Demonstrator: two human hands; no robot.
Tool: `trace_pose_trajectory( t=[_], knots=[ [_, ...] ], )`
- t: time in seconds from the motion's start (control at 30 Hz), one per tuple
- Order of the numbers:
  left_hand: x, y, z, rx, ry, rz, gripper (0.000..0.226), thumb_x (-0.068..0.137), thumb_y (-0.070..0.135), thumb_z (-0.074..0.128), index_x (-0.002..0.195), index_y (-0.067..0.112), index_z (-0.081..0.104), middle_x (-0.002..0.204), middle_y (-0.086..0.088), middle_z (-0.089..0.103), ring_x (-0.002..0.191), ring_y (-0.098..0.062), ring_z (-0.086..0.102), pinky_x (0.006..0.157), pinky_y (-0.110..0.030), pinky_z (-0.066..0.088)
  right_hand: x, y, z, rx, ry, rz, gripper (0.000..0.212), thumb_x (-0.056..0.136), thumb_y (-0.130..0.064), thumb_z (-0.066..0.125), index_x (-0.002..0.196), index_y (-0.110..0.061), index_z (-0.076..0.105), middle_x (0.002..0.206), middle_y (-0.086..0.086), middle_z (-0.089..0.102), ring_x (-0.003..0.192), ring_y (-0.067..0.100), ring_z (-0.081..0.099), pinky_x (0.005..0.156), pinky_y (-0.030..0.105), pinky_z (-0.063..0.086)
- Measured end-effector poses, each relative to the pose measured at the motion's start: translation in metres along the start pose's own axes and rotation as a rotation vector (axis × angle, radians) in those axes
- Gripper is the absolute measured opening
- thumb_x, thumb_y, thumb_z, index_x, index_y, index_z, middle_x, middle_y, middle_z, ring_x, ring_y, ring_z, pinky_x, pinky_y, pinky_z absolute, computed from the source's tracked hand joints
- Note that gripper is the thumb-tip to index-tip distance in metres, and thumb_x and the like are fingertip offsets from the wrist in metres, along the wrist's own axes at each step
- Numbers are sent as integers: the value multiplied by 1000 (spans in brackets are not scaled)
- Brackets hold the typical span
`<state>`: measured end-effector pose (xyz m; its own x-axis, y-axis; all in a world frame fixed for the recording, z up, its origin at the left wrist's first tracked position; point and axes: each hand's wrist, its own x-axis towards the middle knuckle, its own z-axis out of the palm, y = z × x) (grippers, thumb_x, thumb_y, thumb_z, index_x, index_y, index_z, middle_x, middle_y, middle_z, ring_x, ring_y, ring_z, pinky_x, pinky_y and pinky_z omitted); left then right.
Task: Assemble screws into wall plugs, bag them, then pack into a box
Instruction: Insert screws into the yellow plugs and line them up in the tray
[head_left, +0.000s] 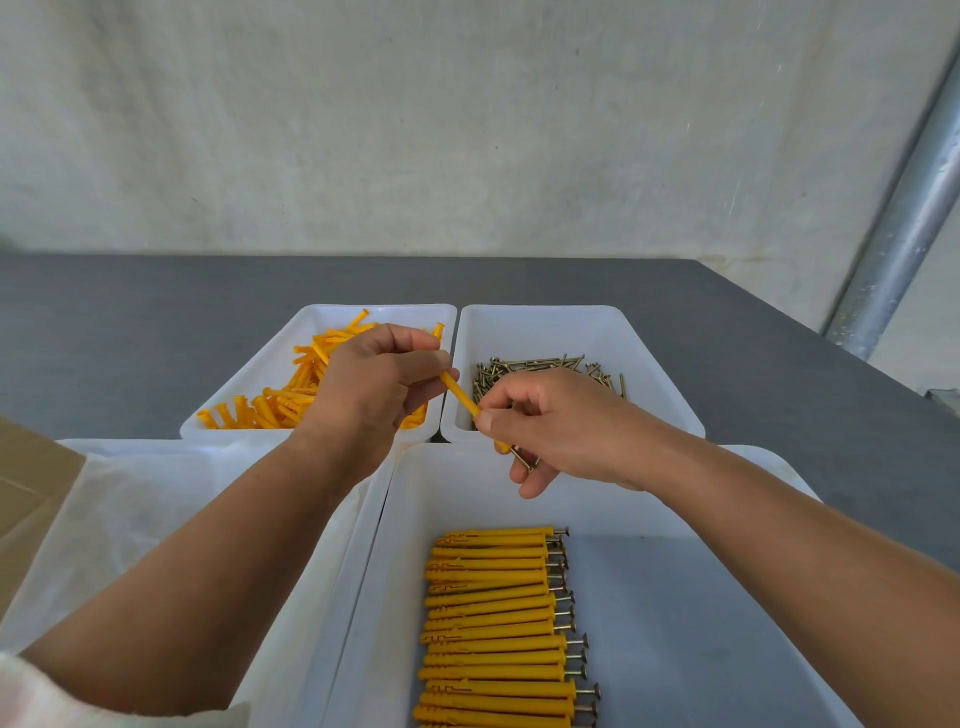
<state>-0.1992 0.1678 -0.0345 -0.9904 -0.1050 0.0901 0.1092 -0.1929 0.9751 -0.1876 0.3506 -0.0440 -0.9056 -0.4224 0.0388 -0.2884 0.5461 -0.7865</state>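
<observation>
A brown cardboard flap (31, 483) sits at the far left, beside a white plastic tray (156, 452) lined with clear film. Behind it, on the grey tabletop (130, 322), a white plastic tub (374, 310) holds loose yellow plastic wall plugs (280, 402). Over that tub the left hand (374, 384) pinches the upper end of one slanted yellow wall plug (460, 397). The right hand (556, 431) pinches its lower end, with brass-coloured screws (524, 460) tucked under its curled fingers. Behind the right hand, a second white tub (649, 364) holds a heap of loose screws (535, 366). In the near white tray (415, 499) lies a neat row of assembled plugs with screws (493, 623). A grey metal pipe (904, 223) leans at the far right.
</observation>
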Motion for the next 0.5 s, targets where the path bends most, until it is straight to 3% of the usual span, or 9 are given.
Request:
trace_pose_trajectory(
  t=[0.17,0.37,0.5],
  knots=[
    [0,0,0,32,-17,-12,9,86,-3,63,80,3,64,68,-7,68,67,-19,71,60,-22,57,-3,-2,-2,-29,-41,28,9,95,-28,61,92,-21,66,84,3,71,69,18,74,71,41,62],
    [10,1,-11,-14,119,-53,10,85,3,66,77,8,65,62,-2,65,66,-14,64,63,-27,58,-13,-9,-4,-169,-347,131,7,93,-26,63,95,-19,66,91,9,72,73,21,74,65,27,61],
    [16,-1,-19,133,198,10,13,83,4,68,72,11,67,69,-5,65,71,-17,63,66,-29,58,-18,-14,3,-375,-479,195,8,93,-28,63,92,-21,63,84,4,73,60,12,71,62,21,53]
  ],
)
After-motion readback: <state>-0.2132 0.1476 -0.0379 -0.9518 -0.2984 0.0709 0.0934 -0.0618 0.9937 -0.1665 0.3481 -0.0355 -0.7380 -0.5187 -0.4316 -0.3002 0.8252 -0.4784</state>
